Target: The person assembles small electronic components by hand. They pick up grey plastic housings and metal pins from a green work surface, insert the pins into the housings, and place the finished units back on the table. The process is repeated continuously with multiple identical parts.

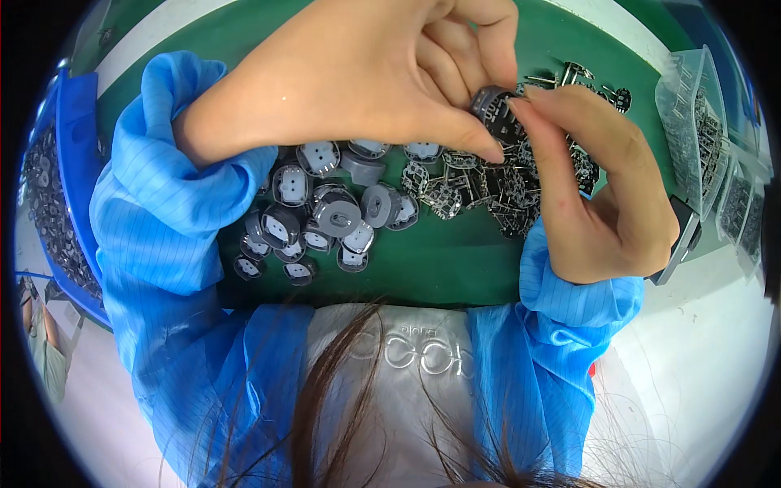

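Note:
My left hand is closed on a small round dark grey housing, gripping its rim between thumb and fingers. Black circuitry with pale markings shows on the face of it. From the right, the thumb and forefinger of my right hand pinch together at the housing's edge, on what looks like a small circuit board partly hidden by the fingers. Below my left wrist lies a pile of round grey housings, several showing white insides. Under both hands spreads a heap of small circuit boards with metal pins.
The work lies on a green mat. To the left stands a blue bin filled with small dark parts. Clear plastic trays of boards stand at the right, beside a dark flat object.

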Tool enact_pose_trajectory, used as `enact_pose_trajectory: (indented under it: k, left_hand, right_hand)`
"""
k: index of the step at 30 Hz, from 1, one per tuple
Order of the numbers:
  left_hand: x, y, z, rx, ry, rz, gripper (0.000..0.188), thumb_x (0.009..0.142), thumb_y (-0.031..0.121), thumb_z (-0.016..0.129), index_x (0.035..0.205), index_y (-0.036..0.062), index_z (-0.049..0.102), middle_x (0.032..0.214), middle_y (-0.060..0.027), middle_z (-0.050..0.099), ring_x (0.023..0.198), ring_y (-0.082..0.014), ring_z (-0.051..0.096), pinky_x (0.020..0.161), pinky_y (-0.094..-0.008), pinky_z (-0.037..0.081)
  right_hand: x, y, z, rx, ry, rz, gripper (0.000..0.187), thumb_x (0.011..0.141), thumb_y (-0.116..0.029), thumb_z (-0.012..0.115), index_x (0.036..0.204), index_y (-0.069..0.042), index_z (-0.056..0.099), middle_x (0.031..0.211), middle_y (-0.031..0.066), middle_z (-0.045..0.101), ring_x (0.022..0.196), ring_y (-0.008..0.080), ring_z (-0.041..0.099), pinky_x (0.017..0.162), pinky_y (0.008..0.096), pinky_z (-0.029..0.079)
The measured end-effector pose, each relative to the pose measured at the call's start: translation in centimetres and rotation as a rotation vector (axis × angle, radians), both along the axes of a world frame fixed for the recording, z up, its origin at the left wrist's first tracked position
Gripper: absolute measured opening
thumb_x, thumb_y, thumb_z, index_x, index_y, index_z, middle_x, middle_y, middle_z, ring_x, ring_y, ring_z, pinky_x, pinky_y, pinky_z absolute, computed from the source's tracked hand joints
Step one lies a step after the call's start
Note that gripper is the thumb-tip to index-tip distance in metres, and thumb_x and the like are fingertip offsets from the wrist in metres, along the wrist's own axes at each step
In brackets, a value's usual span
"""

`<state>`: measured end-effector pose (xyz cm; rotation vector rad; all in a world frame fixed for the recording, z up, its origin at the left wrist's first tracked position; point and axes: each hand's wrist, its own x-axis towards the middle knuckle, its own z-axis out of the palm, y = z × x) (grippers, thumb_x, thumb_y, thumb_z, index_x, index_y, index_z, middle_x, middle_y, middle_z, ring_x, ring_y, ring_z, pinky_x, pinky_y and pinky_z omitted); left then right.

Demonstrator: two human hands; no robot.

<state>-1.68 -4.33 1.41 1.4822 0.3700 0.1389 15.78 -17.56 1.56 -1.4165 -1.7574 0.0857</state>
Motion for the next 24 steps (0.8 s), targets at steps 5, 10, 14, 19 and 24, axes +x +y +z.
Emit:
enact_pose_trajectory:
  k: [5,10,14,19,24]
  left_hand:
    - [0.2,-0.9,0.2,-0.046,0.003,0.107,0.021,0.082,-0.005,0.077,0.095,-0.0022,0.061,0.082,-0.0057,0.068,0.073,-0.0037,0.063,0.063,-0.0177,0.050]
    - [1.2,-1.2,0.7,0.006,0.086,0.213,0.021,0.081,-0.001,0.076,0.095,0.0002,0.061,0.083,-0.0053,0.068,0.070,-0.0041,0.062,0.064,-0.0192,0.049]
    - [0.0,-1.2,0.9,0.071,0.075,0.173,0.022,0.079,0.001,0.076,0.094,0.0019,0.060,0.080,-0.0034,0.065,0.069,-0.0039,0.060,0.063,-0.0182,0.048]
    - [-0.2,-1.3,-1.7,0.114,-0.226,0.221,0.020,0.080,0.000,0.073,0.095,0.0018,0.060,0.076,-0.0020,0.063,0.065,-0.0033,0.058,0.060,-0.0172,0.046]
    - [-1.5,5.9,-0.8,0.314,-0.019,0.424,0.014,0.086,0.005,0.070,0.096,0.0004,0.061,0.079,-0.0036,0.067,0.070,-0.0053,0.062,0.063,-0.0192,0.049]
  right_hand:
    - [-0.2,-0.1,0.5,0.000,-0.094,-0.013,0.027,0.071,0.014,0.080,0.095,0.004,0.072,0.090,0.0124,0.074,0.084,0.0235,0.072,0.079,0.0302,0.058]
    - [-0.4,0.5,-1.6,-0.107,0.073,-0.039,0.032,0.086,0.010,0.068,0.118,0.005,0.065,0.106,0.0147,0.071,0.099,0.0248,0.068,0.087,0.0320,0.055]
    - [-1.8,-0.4,-0.7,-0.512,0.481,0.003,0.032,0.098,0.003,0.057,0.130,0.009,0.059,0.114,0.0135,0.068,0.107,0.0196,0.064,0.093,0.0309,0.052]
    - [-1.6,-0.2,-0.1,-0.450,0.460,-0.009,0.027,0.098,0.001,0.061,0.123,0.010,0.063,0.113,0.0123,0.070,0.102,0.0147,0.065,0.089,0.0271,0.052]
    - [0.4,-0.3,0.6,-0.413,0.057,0.127,0.032,0.083,-0.004,0.076,0.114,-0.002,0.072,0.104,0.0098,0.072,0.094,0.0203,0.067,0.082,0.0303,0.053]
